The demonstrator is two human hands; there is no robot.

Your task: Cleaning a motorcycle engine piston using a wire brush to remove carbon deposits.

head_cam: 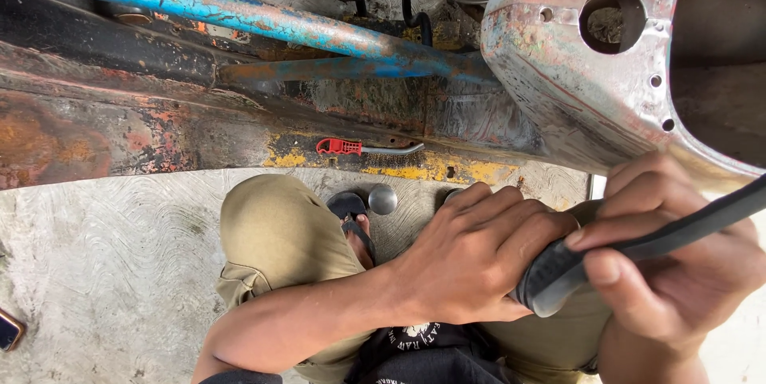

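Note:
My left hand [471, 252] grips the thick end of a black rubber strip [558, 268] in front of my lap. My right hand [678, 264] pinches the same strip a little farther along, thumb on top; the strip runs on past it to the right edge of the view [718, 220]. Both hands are just below the bare, rusty metal scooter body panel [574, 89] with its round hole [612, 19]. My knees in khaki shorts [275, 232] are under my arms.
A red-handled wire brush [363, 147] lies on the rusted footboard [159, 128]. A blue-painted frame tube [239, 13] runs across the top. A small grey metal ball-shaped part [382, 199] sits on the concrete by my sandal [349, 212]. A phone [9, 330] lies at far left.

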